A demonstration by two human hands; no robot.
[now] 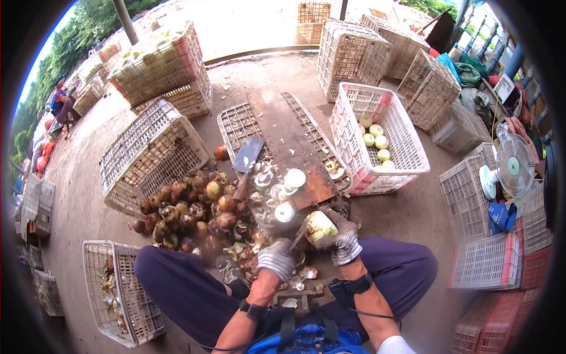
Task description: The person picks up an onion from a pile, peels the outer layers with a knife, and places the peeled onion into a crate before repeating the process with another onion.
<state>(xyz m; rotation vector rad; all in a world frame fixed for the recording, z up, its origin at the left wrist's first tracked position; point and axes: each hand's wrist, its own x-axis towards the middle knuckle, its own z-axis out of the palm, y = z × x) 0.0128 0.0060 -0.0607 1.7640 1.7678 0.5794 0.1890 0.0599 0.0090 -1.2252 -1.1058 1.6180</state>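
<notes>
My right hand [343, 237], in a striped grey work glove, is wrapped round a partly peeled, round, pale yellow-green vegetable [321, 228] whose exact kind I cannot make out. Brown skin remains on part of it. My left hand [277, 258], gloved too, is closed on a knife, whose blade [301, 233] points up beside the vegetable; its handle is hidden in my fist. A cleaver [248, 154] lies beyond, near the wooden board [283, 141]. White cut pieces [295, 178] and peelings lie around the board's near end.
A heap of brown, unpeeled round vegetables [194, 203] lies left of the board, by a tipped crate [153, 153]. On the right, a white-and-pink crate [377, 159] holds several peeled ones. Stacked crates [159, 65] and a fan [514, 160] stand around; another person [61, 103] sits far left.
</notes>
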